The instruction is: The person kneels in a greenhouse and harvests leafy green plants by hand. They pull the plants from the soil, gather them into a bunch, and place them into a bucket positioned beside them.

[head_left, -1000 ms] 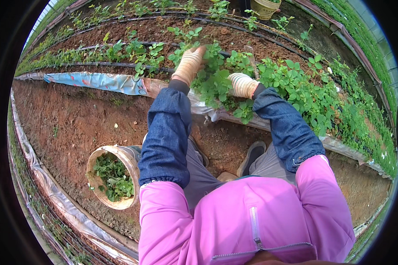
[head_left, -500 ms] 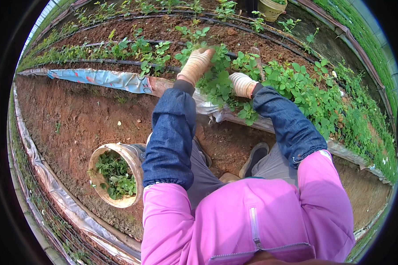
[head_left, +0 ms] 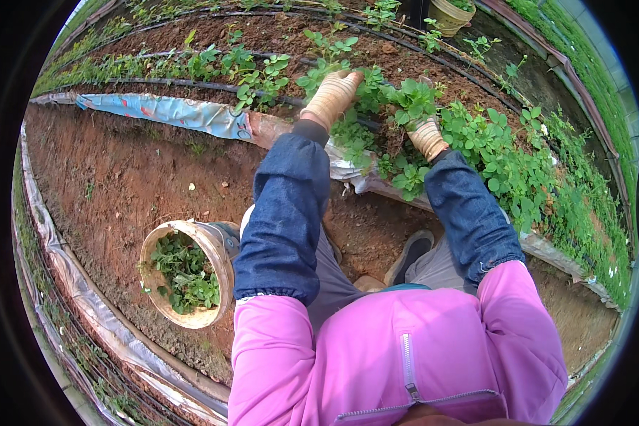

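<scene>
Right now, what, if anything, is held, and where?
The right hand seems to grip a leafy plant below its top leaves; whether the left hand holds anything is hidden.

On my feed I see ribbed knit gloves (head_left: 331, 99), coarse denim oversleeves (head_left: 284, 213), a smooth cloth jacket (head_left: 362, 334), matt leaves (head_left: 414, 101), a scuffed plastic bucket (head_left: 225, 266), wrinkled, slightly glossy sheeting (head_left: 163, 112) and rough soil (head_left: 106, 170).

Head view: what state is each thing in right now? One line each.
Left hand: gloved, fingers among leaves, grip unclear.
Right hand: gloved, curled around a leafy plant.
Leafy plant: in the right hand, roots apparently exposed.
Near bucket: uncovered, partly filled with greens.
Far bucket: uncovered, greenery inside.
Blue sheet: creased.
</scene>
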Demonstrator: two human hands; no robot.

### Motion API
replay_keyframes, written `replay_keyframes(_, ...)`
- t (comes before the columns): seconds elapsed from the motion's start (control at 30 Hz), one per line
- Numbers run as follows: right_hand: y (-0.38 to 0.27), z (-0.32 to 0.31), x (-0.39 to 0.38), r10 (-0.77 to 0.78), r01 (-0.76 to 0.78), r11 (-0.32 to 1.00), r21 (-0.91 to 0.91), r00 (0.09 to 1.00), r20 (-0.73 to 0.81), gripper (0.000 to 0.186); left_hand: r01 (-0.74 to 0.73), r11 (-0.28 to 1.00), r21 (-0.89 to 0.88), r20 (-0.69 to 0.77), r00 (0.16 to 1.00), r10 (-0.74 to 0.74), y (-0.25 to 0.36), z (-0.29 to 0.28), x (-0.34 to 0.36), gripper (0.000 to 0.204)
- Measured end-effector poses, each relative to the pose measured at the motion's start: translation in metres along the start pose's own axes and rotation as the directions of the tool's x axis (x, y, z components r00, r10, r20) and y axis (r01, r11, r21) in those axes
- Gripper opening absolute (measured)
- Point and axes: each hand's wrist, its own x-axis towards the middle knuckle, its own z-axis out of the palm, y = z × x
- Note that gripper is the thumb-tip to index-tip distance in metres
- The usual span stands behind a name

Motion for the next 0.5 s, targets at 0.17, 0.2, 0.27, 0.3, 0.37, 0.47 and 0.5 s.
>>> replay_keyframes(0.17, -0.046, 0.003, 0.027, -0.220, 0.250, 0.967, -0.043, 0.912, 0.345, 0.045, -0.020, 1.000, -0.014, -0.092, 0.996, 0.019, -0.002, 0.008, -0.002, 0.056)
replay_keyframes(0.2, -0.061, 0.002, 0.031, -0.047, 0.139, 0.971, -0.196, 0.910, 0.411, 0.050, -0.027, 0.999, -0.017, -0.128, 0.991, 0.025, -0.002, 0.009, -0.001, 0.055)
replay_keyframes(0.27, -0.114, 0.002, 0.044, 0.172, 0.009, 0.931, -0.366, 0.871, 0.460, 0.057, -0.026, 1.000, -0.015, -0.134, 0.991, 0.024, -0.004, 0.007, 0.000, 0.055)
replay_keyframes(0.3, -0.146, 0.004, 0.052, 0.216, -0.024, 0.923, -0.385, 0.859, 0.465, 0.059, -0.026, 1.000, -0.011, -0.132, 0.991, 0.024, -0.004, 0.007, 0.000, 0.055)
replay_keyframes(0.37, -0.162, 0.013, 0.060, 0.317, -0.038, 0.844, -0.535, 0.841, 0.439, 0.056, -0.006, 1.000, -0.017, -0.060, 0.998, 0.005, -0.001, 0.006, 0.003, 0.061)
replay_keyframes(0.47, -0.153, 0.035, 0.064, 0.280, -0.033, 0.832, -0.554, 0.887, 0.367, 0.050, -0.027, 0.999, -0.022, -0.095, 0.995, 0.025, 0.000, 0.008, -0.002, 0.058)
replay_keyframes(0.5, -0.147, 0.037, 0.063, 0.284, -0.053, 0.835, -0.547, 0.893, 0.348, 0.049, -0.043, 0.999, -0.024, -0.129, 0.991, 0.040, 0.000, 0.010, -0.005, 0.056)
